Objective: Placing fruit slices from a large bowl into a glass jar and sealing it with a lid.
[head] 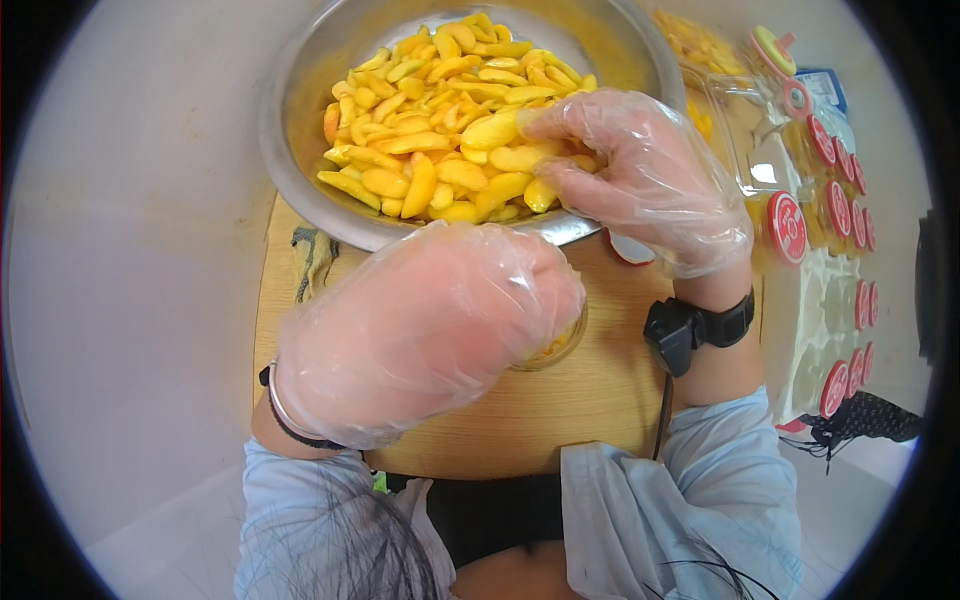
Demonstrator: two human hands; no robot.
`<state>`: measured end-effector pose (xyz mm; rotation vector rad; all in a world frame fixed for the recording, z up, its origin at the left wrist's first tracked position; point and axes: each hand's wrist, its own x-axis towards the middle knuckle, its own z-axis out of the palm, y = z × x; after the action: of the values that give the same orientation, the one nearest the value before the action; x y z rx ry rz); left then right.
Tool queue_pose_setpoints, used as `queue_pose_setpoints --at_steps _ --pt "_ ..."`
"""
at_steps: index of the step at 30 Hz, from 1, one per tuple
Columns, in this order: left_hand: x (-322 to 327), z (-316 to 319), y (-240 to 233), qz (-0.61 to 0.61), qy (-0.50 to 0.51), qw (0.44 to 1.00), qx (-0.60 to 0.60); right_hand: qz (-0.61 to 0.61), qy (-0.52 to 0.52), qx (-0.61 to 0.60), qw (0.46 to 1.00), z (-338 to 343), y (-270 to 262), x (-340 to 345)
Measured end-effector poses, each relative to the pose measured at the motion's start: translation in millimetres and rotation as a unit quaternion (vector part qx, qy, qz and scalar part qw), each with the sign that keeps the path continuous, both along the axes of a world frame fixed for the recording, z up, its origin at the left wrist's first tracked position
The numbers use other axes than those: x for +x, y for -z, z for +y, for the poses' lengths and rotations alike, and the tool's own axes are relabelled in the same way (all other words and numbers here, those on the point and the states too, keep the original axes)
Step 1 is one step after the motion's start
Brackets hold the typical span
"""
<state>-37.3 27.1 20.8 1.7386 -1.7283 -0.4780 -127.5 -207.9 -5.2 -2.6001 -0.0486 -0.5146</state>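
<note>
Yellow fruit slices (442, 112), glossy and peach-like, lie heaped in a large stainless steel bowl (296, 176). My right hand (637, 165), in a clear plastic glove, reaches over the bowl's right side with its thumb and fingertips at slices there; whether it grips one is unclear. Below the bowl, my left hand (442, 322), also in a clear glove, is curled over a glass jar (568, 352). Only the jar's lower right rim area shows, with some yellow inside. The glove and hand hide the rest of it, and the left fingers' hold on it cannot be made out.
A red-edged lid (631, 247) lies beside the bowl on the wooden table (510, 427). A patterned cloth (315, 255) is at the left. On the right stand several jars with red lids (787, 227), a clear plastic container (739, 135) and more yellow slices (697, 45).
</note>
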Motion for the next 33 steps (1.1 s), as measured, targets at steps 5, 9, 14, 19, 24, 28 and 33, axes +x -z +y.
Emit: queue_pose_setpoints --at_steps 5,9,14,19,24,28,33 --pt "-1.3 -1.9 -3.0 0.041 0.013 0.999 -0.006 -0.008 -0.006 -0.003 1.0 0.7 -2.0 1.0" --pt "-0.9 -6.6 -4.8 -0.099 0.032 0.993 -0.052 0.0 -0.006 0.001 1.0 1.3 -3.7 0.9" --pt "-6.6 -12.3 -4.8 -0.183 -0.023 0.98 -0.073 0.007 -0.011 0.011 1.0 1.8 -4.0 1.2" --pt "-5.8 -15.1 -2.7 -0.195 -0.075 0.974 -0.086 0.0 -0.009 0.0 1.0 1.7 -4.3 0.3" --pt "-5.8 -17.5 -0.2 -0.172 -0.072 0.979 -0.088 0.02 -0.002 0.025 1.0 2.2 -5.3 0.1" --pt "-4.9 -12.5 -6.9 -0.184 -0.053 0.98 -0.063 0.026 0.001 0.032 0.999 5.5 -9.0 0.3" --pt "-6.5 -8.0 -12.7 -0.203 -0.093 0.974 -0.042 0.013 0.006 0.012 1.0 4.1 -6.2 1.7"
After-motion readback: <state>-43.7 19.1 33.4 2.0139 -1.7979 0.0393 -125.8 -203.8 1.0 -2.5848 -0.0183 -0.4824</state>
